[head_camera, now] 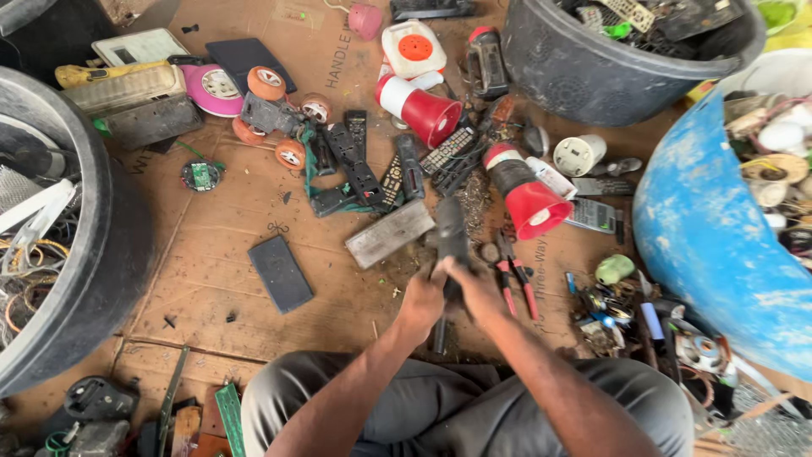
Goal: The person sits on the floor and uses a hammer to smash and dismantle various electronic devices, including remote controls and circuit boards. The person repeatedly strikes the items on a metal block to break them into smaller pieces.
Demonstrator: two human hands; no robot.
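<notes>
While both hands, left (420, 302) and right (476, 290), close tightly around a dark remote-like device (449, 241) at centre, prying looks underway; red-handled pliers (516, 283) lie at three o'clock, likely needed for opening it.

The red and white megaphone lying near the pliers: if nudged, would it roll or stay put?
The megaphone lies on its side on the cardboard, so its round, flared red bell would probably make it roll in a curve, not straight. It looks like hollow plastic, likely light for its size. Nearby remotes might stop it early.
</notes>
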